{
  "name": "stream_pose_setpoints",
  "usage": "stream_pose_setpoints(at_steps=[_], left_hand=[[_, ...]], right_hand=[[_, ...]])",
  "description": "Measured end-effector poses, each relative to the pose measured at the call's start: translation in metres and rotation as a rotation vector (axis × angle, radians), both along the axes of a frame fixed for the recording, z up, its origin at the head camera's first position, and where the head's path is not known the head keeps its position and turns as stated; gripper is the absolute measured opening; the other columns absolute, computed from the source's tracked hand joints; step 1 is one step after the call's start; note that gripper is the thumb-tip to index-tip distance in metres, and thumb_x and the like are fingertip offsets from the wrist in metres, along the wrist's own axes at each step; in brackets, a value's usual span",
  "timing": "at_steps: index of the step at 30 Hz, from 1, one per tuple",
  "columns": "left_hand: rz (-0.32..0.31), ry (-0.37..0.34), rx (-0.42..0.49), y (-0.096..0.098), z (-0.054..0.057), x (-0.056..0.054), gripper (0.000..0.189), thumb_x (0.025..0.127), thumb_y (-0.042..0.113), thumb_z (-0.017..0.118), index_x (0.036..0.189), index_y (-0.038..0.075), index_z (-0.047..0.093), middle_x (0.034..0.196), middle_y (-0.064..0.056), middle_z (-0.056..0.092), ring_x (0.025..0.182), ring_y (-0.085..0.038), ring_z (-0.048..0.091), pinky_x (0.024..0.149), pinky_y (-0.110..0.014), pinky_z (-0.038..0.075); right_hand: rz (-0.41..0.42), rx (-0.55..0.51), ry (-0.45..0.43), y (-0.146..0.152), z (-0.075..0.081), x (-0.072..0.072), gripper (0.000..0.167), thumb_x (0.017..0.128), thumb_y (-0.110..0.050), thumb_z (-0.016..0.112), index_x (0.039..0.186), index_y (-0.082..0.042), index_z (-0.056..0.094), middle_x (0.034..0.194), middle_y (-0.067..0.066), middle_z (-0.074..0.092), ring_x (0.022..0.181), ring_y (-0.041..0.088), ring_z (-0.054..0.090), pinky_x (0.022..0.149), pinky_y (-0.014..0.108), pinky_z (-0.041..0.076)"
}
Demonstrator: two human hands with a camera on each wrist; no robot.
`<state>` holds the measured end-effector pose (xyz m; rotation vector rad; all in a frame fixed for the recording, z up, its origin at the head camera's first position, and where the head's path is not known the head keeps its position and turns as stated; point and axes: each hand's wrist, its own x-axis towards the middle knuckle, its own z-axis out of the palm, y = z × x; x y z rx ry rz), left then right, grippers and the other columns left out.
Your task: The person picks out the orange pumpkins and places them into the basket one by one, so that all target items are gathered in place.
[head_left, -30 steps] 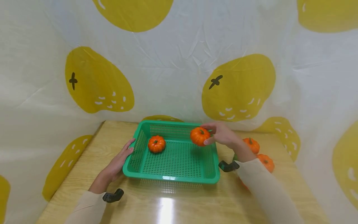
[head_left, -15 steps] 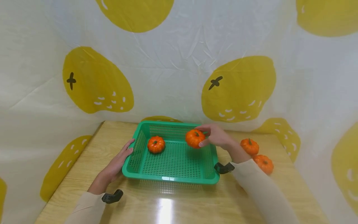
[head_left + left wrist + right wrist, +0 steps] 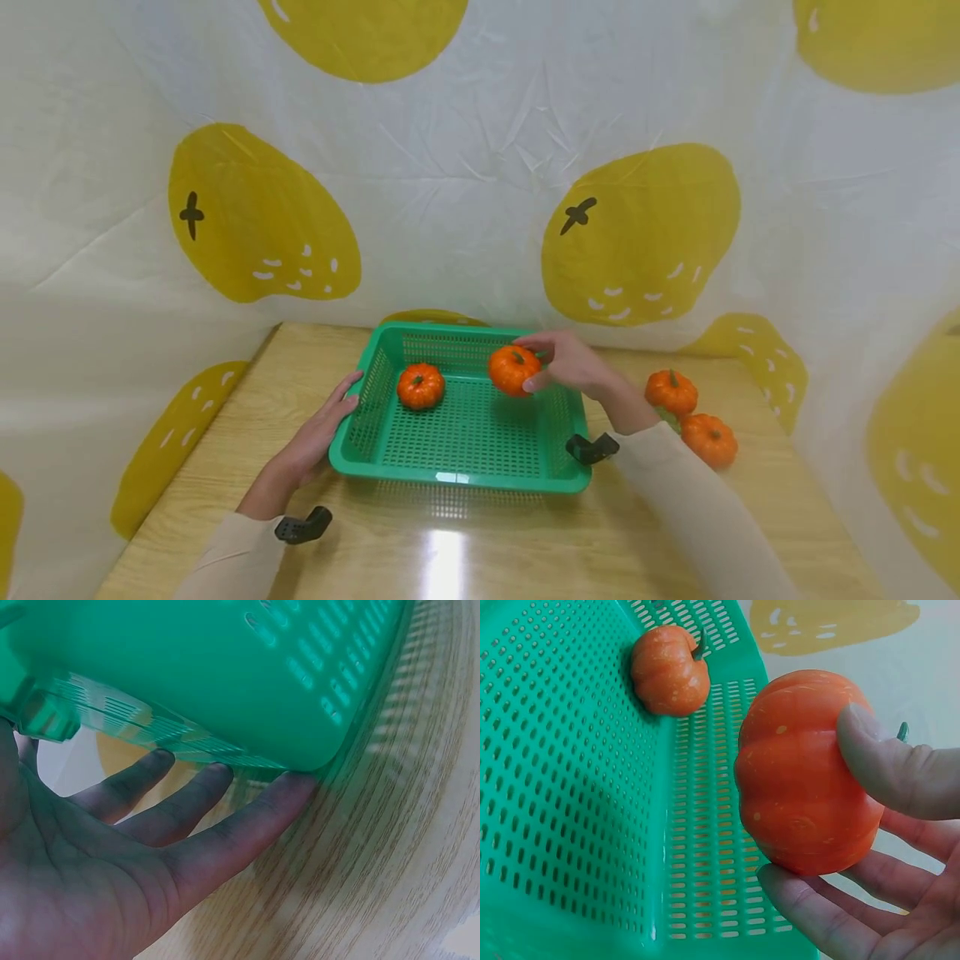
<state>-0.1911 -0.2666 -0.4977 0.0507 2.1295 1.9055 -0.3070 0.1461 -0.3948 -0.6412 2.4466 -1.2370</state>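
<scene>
My right hand (image 3: 567, 364) holds a small orange pumpkin (image 3: 513, 371) over the right half of a green slotted plastic basket (image 3: 457, 482). In the right wrist view the thumb lies on one side of this held pumpkin (image 3: 806, 776) and the fingers on the other; its green stem points toward the palm. A second small pumpkin (image 3: 421, 387) sits inside the basket toward the left. At the basket's left side is my left hand (image 3: 318, 437). The left wrist view shows its fingers (image 3: 225, 844) stretched out, with fingertips at the basket's outer wall (image 3: 187, 667).
To the right of the basket, on the wooden table (image 3: 390, 550), lie two more small orange pumpkins, one farther back (image 3: 671, 392) and one nearer (image 3: 709, 441). A green thing (image 3: 670, 419) shows partly between them. A white curtain (image 3: 450, 167) printed with yellow fruit hangs behind.
My right hand has carried the pumpkin leftward, farther over the basket. The pumpkins on the right are less covered by my right arm. My left hand and the basket have stayed put.
</scene>
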Motion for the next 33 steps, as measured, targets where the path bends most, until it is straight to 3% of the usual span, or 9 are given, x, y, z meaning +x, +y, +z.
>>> stream_pose_setpoints(at_steps=[11, 20, 33], left_hand=[[-0.001, 0.007, -0.02, -0.001, 0.0, 0.001, 0.061, 0.113, 0.053, 0.026, 0.167, 0.041, 0.001, 0.176, -0.011, 0.0, 0.145, -0.042, 0.034, 0.103, -0.04, 0.047], [0.014, -0.007, -0.017, -0.001, 0.0, -0.001, 0.061, 0.112, 0.055, 0.029, 0.166, 0.043, 0.004, 0.176, -0.007, 0.0, 0.148, -0.041, 0.031, 0.104, -0.042, 0.047], [0.015, -0.011, 0.006, 0.001, -0.001, 0.0, 0.058, 0.113, 0.053, 0.027, 0.166, 0.044, 0.004, 0.174, -0.011, 0.008, 0.137, -0.038, 0.045, 0.1, -0.039, 0.05]], right_hand=[[0.016, -0.009, 0.0, -0.014, 0.0, -0.002, 0.075, 0.075, -0.003, 0.089, 0.144, -0.005, 0.061, 0.151, 0.02, 0.058, 0.129, 0.042, 0.061, 0.103, 0.05, 0.052], [0.01, 0.008, -0.006, -0.023, 0.0, -0.005, 0.075, 0.075, -0.002, 0.089, 0.144, -0.008, 0.062, 0.151, 0.019, 0.058, 0.129, 0.041, 0.062, 0.103, 0.05, 0.053], [0.025, 0.012, 0.044, -0.034, -0.005, -0.007, 0.073, 0.073, -0.002, 0.09, 0.141, -0.008, 0.065, 0.146, 0.02, 0.063, 0.121, 0.039, 0.066, 0.098, 0.045, 0.055]])
